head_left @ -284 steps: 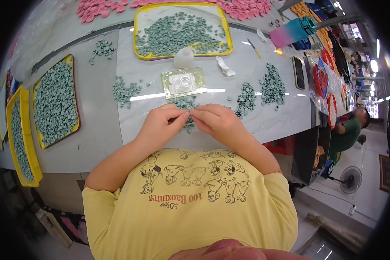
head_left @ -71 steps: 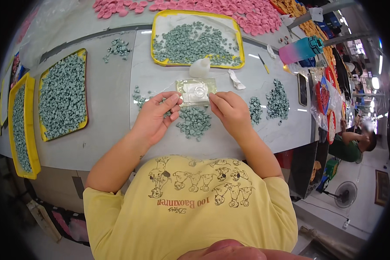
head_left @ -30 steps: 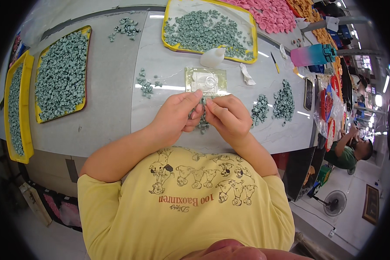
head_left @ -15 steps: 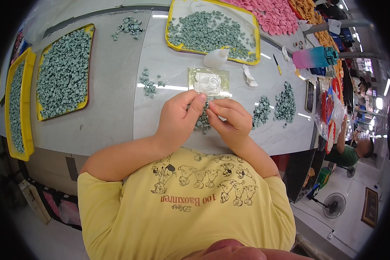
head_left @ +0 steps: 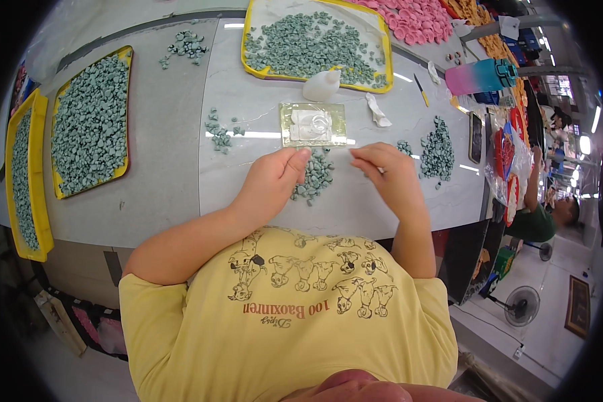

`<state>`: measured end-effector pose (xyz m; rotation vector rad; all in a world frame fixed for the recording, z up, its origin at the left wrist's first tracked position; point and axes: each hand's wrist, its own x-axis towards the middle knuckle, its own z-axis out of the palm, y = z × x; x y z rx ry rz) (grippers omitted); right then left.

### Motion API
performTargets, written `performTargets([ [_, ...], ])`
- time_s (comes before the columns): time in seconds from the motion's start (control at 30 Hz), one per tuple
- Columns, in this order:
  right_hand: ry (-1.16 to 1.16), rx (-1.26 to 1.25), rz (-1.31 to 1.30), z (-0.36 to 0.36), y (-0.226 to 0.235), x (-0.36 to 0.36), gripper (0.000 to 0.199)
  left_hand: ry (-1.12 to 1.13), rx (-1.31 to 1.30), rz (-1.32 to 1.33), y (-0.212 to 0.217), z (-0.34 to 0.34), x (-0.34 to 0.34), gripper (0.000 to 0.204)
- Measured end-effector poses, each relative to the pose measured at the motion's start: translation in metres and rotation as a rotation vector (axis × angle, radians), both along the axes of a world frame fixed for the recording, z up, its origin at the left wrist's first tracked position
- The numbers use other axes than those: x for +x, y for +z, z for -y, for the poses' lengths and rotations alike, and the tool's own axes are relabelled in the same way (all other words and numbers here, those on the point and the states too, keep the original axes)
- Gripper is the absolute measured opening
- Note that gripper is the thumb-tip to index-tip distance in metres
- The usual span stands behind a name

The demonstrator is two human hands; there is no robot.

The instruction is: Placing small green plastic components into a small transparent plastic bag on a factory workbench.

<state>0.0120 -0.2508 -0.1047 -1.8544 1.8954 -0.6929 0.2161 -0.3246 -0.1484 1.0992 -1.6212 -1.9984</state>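
My left hand (head_left: 273,179) is closed, thumb pressed against the curled fingers; whatever it pinches is too small or hidden to make out. Beside its fingertips lies a small pile of green stone-like pieces (head_left: 315,175). On the other side of that pile, my right hand (head_left: 394,175) hovers with thumb and forefinger drawn together, and I cannot make out anything between them. Just beyond both hands lies a flat clear-yellowish pad (head_left: 285,126) with white paper and a round clear disc on it. Behind it is a white squeeze bottle (head_left: 321,86).
Yellow-rimmed trays of green pieces stand at the back (head_left: 386,47) and left (head_left: 130,87), with a yellow bin (head_left: 41,201) at the far left. Loose piles (head_left: 437,153) dot the table. Crumpled tissue (head_left: 376,110), a yellow-handled knife (head_left: 422,92), a phone (head_left: 475,137) and a pink-teal bottle (head_left: 472,77) lie right.
My hands, together half a second ago, have come apart; the right one has moved right, uncovering the pile between them. The view has shifted slightly.
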Motion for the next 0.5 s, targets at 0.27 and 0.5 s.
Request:
performTargets([
  [0.27, -0.088, 0.384, -0.248, -0.019, -0.01, -0.021, 0.021, 0.01, 0.522, -0.167, 0.006, 0.01, -0.001, 0.035],
  [0.5, -0.141, 0.155, 0.073, -0.005, 0.002, 0.006, 0.018, -0.006, 0.734, -0.359, 0.01, 0.008, -0.002, 0.02],
])
